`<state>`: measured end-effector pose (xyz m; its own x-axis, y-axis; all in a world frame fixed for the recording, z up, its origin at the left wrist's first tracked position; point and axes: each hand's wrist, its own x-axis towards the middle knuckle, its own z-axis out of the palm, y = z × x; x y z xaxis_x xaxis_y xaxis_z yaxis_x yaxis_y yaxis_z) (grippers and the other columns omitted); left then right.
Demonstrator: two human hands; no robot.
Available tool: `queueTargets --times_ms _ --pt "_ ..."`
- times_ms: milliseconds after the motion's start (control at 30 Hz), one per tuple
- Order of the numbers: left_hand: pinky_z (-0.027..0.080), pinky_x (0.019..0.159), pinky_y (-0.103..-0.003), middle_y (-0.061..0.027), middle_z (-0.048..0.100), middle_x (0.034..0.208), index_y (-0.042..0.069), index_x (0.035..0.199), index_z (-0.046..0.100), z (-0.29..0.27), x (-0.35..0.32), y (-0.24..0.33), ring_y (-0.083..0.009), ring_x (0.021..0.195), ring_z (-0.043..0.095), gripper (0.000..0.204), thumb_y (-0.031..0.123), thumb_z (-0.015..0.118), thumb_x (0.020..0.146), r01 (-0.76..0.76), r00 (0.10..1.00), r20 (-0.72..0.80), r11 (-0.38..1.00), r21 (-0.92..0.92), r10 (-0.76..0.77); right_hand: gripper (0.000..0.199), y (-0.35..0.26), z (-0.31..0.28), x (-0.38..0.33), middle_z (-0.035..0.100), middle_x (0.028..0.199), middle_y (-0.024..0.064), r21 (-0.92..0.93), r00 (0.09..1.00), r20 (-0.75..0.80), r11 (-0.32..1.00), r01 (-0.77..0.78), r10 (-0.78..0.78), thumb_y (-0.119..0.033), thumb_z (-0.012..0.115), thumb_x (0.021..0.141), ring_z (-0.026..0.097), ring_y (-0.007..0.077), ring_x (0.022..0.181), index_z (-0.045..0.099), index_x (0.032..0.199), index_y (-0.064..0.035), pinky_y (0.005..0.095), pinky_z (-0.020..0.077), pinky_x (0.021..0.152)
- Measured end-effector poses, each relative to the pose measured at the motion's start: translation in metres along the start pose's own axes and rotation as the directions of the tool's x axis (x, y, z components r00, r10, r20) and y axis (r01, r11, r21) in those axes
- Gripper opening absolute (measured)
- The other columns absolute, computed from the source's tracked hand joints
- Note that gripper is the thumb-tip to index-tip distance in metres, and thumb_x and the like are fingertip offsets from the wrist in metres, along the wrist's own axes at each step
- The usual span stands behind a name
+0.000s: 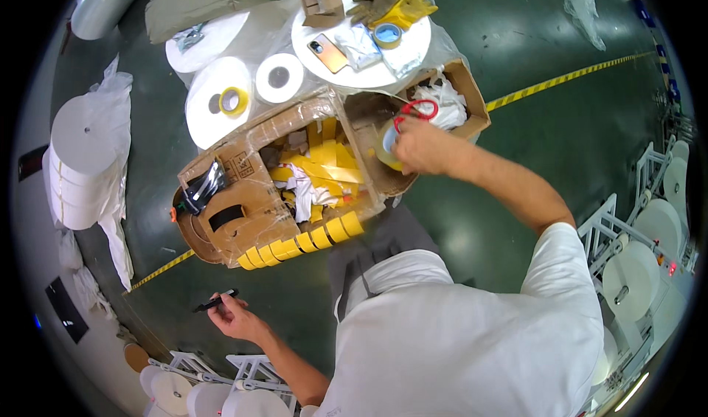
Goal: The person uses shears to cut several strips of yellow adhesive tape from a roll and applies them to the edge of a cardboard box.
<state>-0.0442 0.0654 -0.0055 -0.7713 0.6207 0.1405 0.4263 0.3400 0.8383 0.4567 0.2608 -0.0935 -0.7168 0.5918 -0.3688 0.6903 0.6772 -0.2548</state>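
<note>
Clock: centred on the carton.
Carton [262, 234]: middle, open on top; yellow scraps [324, 168] heaped inside, likely using it as a catch-all.
White rolls [206, 126]: 11 to 12 o'clock, flat ends up, probably so they can't roll away; yellow tape ring parked on one.
Small box [476, 109]: 2 o'clock, white plastic inside, probably stashed out of the way.
Yellow strips [302, 244]: 6 o'clock, in a row along the near edge, presumably for one-at-a-time picking.
Right hand [429, 148]: between 2 and 3 o'clock, fingers curled at the tape roll [386, 143]; firm grip or mere contact, can't tell.
Left hand [234, 320]: between 6 and 7 o'clock, off the carton, pinching the black pen-like tool, likely held aside to free the work area.
Scissors: red handles [423, 108] by the right hand's knuckles; blades hidden.
Black pen-like tool [214, 301]: in left fingertips, lying crosswise.
</note>
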Motion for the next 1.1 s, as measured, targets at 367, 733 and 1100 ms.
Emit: queueTargets --times_ms 367,733,1100 --pt "0.043 0.059 -0.023 -0.0012 0.066 0.093 0.002 0.124 0.070 -0.024 -0.009 -0.029 -0.0055 0.070 0.052 0.015 0.004 0.069 0.110 0.076 0.990 -0.123 0.997 0.032 -0.072 0.009 -0.049 0.094 0.030 0.074 0.086 0.0140 -0.175 0.919 -0.360 0.956 -0.234 0.159 -0.015 0.070 0.082 0.069 0.0300 0.093 0.075 0.083 -0.0073 0.0451 0.0536 0.096" --pt "0.053 0.066 -0.025 -0.0012 0.068 0.093 0.002 0.122 0.070 -0.094 0.040 -0.107 -0.0073 0.074 0.063 0.012 0.008 0.067 0.112 0.123 0.920 -0.351 0.978 -0.166 -0.176 0.036 -0.076 0.087 0.067 0.081 0.122 0.0195 0.331 0.986 0.056 0.929 -0.166 0.156 -0.018 0.073 0.094 0.075 0.0406 0.117 0.080 0.129 -0.0096 0.0529 0.0546 0.113" --pt "0.046 0.066 -0.022 0.0007 0.067 0.091 0.002 0.121 0.070 -0.156 0.131 -0.232 -0.0047 0.073 0.058 0.016 0.007 0.071 0.106 0.305 0.899 -0.255 0.926 -0.222 -0.356 0.018 -0.222 -0.152 0.184 0.079 0.107 0.0216 -0.043 0.896 0.059 0.898 -0.438 0.440 -0.008 0.070 0.102 0.077 0.0410 0.098 0.079 0.116 -0.0007 0.0456 0.0607 0.087"
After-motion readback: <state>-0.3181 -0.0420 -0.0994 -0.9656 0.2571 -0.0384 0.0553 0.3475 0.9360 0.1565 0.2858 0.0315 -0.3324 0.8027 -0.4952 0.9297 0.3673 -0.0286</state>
